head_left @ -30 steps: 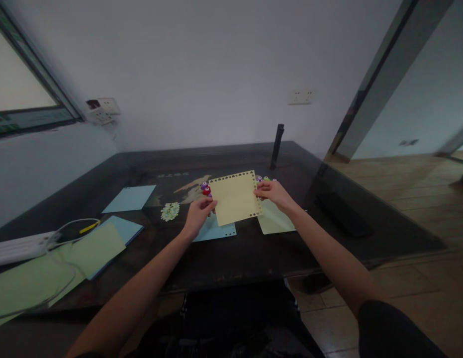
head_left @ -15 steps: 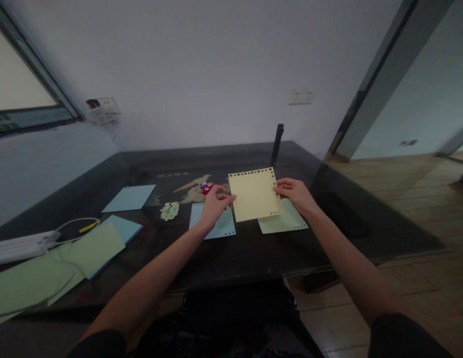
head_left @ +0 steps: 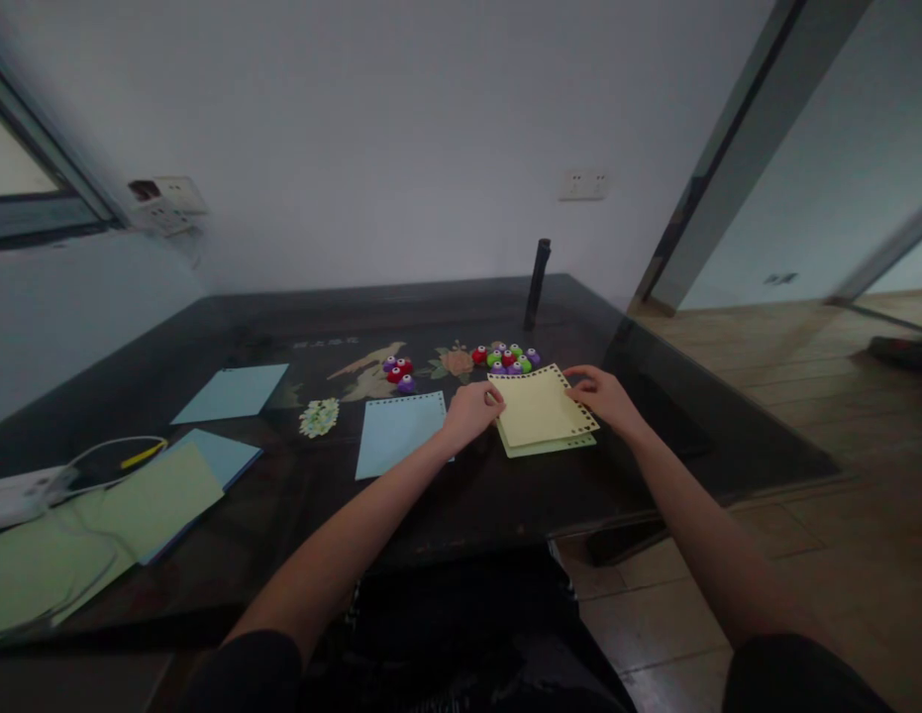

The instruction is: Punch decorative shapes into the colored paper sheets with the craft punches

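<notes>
A yellow sheet of paper [head_left: 539, 408] with holes punched along its top and right edges lies over a pale green sheet [head_left: 550, 449], whose lower edge peeks out. My left hand [head_left: 471, 411] pinches the yellow sheet's left edge. On the opposite side, my right hand [head_left: 603, 396] has thumb and fingers closed at its right edge. Left of my left hand, a light blue punched sheet [head_left: 397, 433] rests flat on the table, its right side partly covered by that hand. Just behind the yellow sheet sits a cluster of red, green and purple eyeball-like beads [head_left: 509, 358].
A smaller bead group [head_left: 399, 372] and a flowery cut-out piece [head_left: 319, 417] lie left of centre. Further left are a blue sheet [head_left: 234, 392], stacked green paper [head_left: 159, 495] and a white power strip [head_left: 22, 495] with cables. A black upright post [head_left: 537, 284] stands at the back.
Both hands have lowered the yellow sheet from the air onto the pale green one. The beads behind it have come into view.
</notes>
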Motion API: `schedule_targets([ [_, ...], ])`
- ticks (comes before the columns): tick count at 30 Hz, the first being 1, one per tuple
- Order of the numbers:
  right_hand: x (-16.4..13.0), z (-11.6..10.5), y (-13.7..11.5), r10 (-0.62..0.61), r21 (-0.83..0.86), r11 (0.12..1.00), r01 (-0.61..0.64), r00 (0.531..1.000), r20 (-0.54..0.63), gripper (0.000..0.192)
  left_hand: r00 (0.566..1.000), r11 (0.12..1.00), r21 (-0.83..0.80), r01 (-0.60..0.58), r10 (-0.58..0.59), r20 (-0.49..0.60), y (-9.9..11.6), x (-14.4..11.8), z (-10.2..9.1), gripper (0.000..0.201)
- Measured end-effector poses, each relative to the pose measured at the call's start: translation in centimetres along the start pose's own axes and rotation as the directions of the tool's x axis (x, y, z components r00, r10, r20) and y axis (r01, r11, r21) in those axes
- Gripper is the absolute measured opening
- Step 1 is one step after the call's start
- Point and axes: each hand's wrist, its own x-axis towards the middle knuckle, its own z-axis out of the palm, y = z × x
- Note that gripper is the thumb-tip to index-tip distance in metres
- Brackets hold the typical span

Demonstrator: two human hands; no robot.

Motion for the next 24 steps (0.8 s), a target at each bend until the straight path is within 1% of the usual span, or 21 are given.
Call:
schedule_targets([
  [3,-0.2,0.1,0.7,-0.031,-0.098,0.995,0.032,0.999,0.017,0.04,0.999,0.992,0.122,-0.041,0.04,0.012,-0.2,-0.1,0.5,0.005],
  [6,-0.2,0.3,0.9,-0.046,-0.186,0.981,0.054,0.998,0.045,0.031,0.997,0.978,0.192,-0.077,0.074,0.022,-0.4,-0.3,0.9,0.007],
  [9,-0.2,0.4,0.9,-0.038,-0.244,0.968,0.053,0.997,0.065,0.024,0.997,0.965,0.25,-0.083,0.08,0.024,-0.5,-0.4,1.1,0.01],
  [13,-0.1,0.7,1.2,-0.015,-0.284,0.958,0.03,0.998,0.055,0.022,0.997,0.949,0.304,-0.077,0.072,0.027,-0.4,-0.6,1.2,0.013],
  [19,0.1,0.7,1.5,-0.024,-0.304,0.952,0.038,0.998,0.052,0.019,0.997,0.93,0.36,-0.079,0.072,0.034,-0.5,-0.4,1.2,0.015],
  [24,0.0,0.8,1.2,-0.027,-0.333,0.942,0.045,0.998,0.059,0.017,0.996,0.907,0.414,-0.082,0.067,0.05,-0.6,-0.4,1.4,0.017],
])
